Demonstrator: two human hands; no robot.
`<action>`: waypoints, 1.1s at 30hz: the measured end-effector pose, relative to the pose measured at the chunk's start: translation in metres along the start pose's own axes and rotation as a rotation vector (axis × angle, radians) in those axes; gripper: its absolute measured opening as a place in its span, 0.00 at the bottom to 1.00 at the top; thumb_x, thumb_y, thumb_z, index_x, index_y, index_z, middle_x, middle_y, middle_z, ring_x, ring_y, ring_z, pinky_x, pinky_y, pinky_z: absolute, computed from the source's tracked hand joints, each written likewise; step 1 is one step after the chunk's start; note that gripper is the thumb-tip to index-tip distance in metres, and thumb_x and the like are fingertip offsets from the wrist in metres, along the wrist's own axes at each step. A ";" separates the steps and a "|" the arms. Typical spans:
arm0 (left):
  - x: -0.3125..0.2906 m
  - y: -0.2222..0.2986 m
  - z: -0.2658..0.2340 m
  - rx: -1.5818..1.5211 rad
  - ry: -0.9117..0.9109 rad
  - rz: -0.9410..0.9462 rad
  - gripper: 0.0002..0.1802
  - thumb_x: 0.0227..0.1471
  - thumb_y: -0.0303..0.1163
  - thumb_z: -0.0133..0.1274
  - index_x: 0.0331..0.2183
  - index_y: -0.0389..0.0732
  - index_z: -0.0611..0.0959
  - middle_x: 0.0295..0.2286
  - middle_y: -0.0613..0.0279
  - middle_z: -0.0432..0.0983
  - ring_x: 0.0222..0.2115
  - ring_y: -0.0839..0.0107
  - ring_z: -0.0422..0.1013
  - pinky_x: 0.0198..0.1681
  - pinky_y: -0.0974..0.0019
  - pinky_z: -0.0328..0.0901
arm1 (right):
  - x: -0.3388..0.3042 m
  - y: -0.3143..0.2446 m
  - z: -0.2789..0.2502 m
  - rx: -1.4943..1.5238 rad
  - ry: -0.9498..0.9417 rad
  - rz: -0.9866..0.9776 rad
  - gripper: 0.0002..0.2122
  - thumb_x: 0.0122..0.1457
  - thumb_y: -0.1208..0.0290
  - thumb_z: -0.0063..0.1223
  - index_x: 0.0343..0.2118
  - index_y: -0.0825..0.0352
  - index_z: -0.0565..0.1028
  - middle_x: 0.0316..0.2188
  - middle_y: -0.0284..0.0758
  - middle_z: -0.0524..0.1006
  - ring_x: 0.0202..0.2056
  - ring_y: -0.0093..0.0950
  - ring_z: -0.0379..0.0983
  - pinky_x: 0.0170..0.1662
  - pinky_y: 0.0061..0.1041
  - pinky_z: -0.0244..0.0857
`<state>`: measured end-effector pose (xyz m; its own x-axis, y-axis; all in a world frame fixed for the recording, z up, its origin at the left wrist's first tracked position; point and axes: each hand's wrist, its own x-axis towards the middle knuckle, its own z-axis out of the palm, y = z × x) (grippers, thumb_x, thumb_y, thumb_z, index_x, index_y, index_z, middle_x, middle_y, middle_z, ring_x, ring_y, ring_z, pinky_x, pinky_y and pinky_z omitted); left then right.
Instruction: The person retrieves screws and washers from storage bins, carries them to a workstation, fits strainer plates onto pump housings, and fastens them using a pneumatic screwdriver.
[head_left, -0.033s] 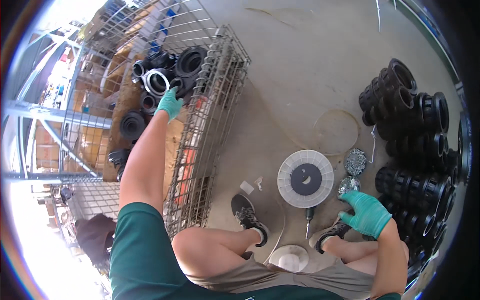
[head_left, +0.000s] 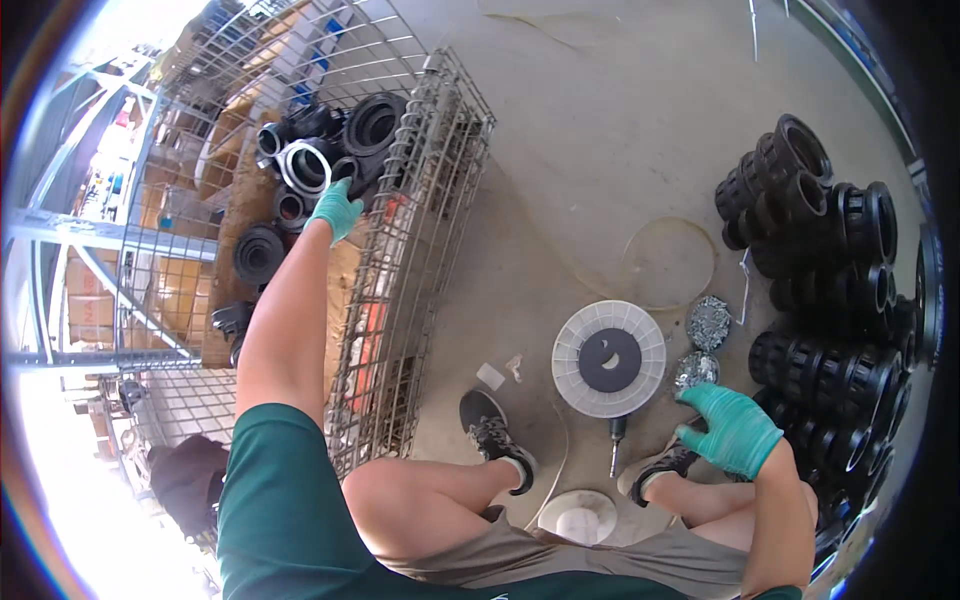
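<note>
In the wire cage at the left, my left hand, in a green glove, has its fingers closed on the rim of a small black pipe fitting. Beside that fitting lie a pale-rimmed ring fitting and a wide black fitting. My right hand, gloved in green too, hovers over my right shoe with thumb and fingers apart and nothing in it. Just beyond its fingertips sit two round containers of small shiny metal parts. Left of these is a round white ribbed lid-like disc with a dark grey centre.
The cage's wire wall rises between my left arm and the floor. Stacked black ribbed fittings stand at the right. A driver tool with a long bit pokes out below the disc. A loop of strapping lies on the floor.
The whole view has shifted slightly, moving the cage a little to the left in the picture. My left hand stays at the same fitting, and my right hand holds its place.
</note>
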<state>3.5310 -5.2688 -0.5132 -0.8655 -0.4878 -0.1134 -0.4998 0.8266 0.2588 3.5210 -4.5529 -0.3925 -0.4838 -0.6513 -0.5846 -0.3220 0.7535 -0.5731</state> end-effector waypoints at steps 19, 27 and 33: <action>-0.064 0.190 -0.151 0.688 0.028 0.140 0.37 0.34 0.48 0.73 0.43 0.41 0.74 0.37 0.47 0.81 0.41 0.48 0.77 0.45 0.53 0.70 | -0.040 0.020 0.010 -0.061 0.078 -0.115 0.22 0.57 0.57 0.57 0.52 0.64 0.74 0.48 0.49 0.76 0.48 0.47 0.73 0.52 0.42 0.68; -0.202 0.241 -0.264 0.295 0.308 0.230 0.34 0.35 0.45 0.73 0.42 0.40 0.77 0.33 0.53 0.80 0.33 0.58 0.76 0.40 0.59 0.69 | -0.038 0.011 0.014 0.035 0.270 -0.308 0.22 0.57 0.63 0.58 0.52 0.69 0.73 0.45 0.48 0.77 0.46 0.45 0.75 0.50 0.38 0.69; -0.321 0.306 -0.258 -0.435 0.166 0.105 0.36 0.40 0.46 0.70 0.47 0.34 0.77 0.33 0.61 0.79 0.30 0.76 0.74 0.29 0.73 0.69 | -0.025 -0.016 0.019 0.606 0.436 -0.442 0.27 0.64 0.57 0.54 0.61 0.68 0.64 0.49 0.39 0.77 0.46 0.30 0.74 0.53 0.31 0.66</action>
<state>3.6639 -4.9320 -0.1500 -0.8763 -0.4750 0.0803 -0.3189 0.6969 0.6424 3.5533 -4.5505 -0.3795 -0.7254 -0.6875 -0.0345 -0.1252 0.1810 -0.9755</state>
